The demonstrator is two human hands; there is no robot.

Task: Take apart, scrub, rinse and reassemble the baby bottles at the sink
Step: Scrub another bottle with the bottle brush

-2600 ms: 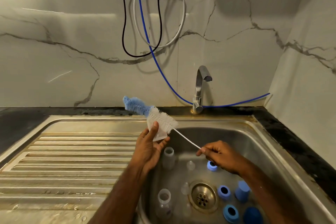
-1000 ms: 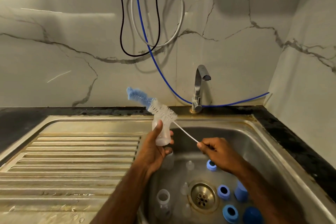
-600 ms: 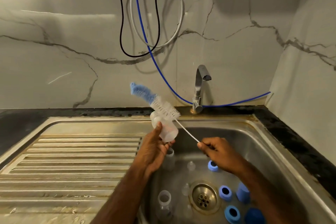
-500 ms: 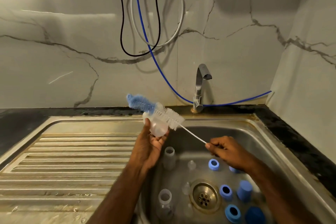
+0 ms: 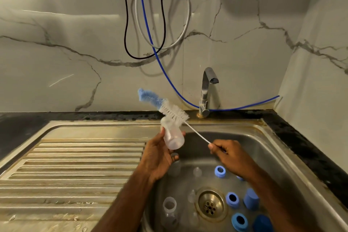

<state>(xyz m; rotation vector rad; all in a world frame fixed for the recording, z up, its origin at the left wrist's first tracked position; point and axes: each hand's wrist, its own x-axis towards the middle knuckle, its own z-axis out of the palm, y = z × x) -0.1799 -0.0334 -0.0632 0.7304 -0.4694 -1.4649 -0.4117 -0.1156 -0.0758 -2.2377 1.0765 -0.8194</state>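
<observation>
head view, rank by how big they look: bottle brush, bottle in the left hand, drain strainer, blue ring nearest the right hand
1. bottle brush, longest by far
2. bottle
3. drain strainer, close to the bottle, and depth makes that pair unsure
4. blue ring, smallest

**Count at the sink**

Three clear bottles: one held, two in the basin. One bottle brush. Three blue collar rings. Two blue caps show clearly. At least three clear teats, hard to tell. One tap. Two hands.
</observation>
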